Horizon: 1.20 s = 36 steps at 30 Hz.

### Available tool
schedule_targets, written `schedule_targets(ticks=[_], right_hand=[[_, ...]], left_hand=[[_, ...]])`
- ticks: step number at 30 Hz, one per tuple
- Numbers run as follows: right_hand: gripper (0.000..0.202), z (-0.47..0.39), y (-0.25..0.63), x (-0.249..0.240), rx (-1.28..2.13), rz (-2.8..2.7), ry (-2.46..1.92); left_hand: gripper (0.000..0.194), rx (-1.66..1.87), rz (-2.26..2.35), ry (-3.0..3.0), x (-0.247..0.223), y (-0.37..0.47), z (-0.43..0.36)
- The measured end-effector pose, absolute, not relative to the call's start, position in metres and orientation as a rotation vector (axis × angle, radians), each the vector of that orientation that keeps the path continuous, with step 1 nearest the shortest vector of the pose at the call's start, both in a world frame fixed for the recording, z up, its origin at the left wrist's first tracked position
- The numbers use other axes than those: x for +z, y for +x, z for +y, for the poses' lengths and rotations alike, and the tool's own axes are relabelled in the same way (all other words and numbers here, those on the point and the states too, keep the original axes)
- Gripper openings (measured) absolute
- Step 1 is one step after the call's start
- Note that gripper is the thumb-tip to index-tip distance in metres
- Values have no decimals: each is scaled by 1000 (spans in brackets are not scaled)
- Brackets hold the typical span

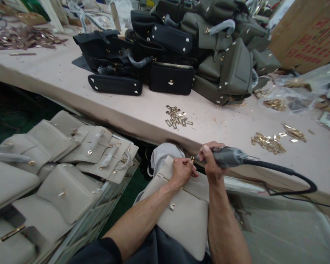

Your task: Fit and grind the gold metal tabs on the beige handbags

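A light beige handbag [185,223] lies across the lap, with a small metal clasp on its front. My left hand [183,170] is above the bag's upper part, its fingers pinched on a small gold metal piece [192,159]. My right hand [213,161] is wrapped round a grey corded power tool [228,156], whose tip points left at the gold piece. Whether tip and piece touch is too small to tell. A black cable runs from the tool's back end to the right.
Beige bags [68,190] fill a crate at left. On the table [143,113] ahead are black bags [171,77], olive bags [236,73], gold frames [178,117] and other gold parts [269,143]. A translucent bin [288,227] stands at right.
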State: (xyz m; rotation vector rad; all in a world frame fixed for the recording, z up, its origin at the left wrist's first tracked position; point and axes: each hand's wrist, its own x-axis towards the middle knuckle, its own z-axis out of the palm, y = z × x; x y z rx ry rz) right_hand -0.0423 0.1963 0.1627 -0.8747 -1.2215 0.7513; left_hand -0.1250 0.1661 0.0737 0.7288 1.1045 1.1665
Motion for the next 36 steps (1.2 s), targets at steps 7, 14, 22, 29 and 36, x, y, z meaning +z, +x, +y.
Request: schedule_targets(ticks=[7,14,22,29,36], right_hand=[[20,200,-44,161,870,-1303,-841],[24,200,-45,166,938,-1236,-823],[23,198,-48,162,902,-1247,-812],[19,208,-29,166,926,-962,-730],[20,279,90,187,939,-416,-658]], left_hand=[[35,1179,1030,782,72,-131,165],[34,1201,982,765,74,-136,163],[46,1199,979,863,75,-141,160],[49,1182,1093,844,75,-133,166],[52,1127,1082,775,72,-128,170]])
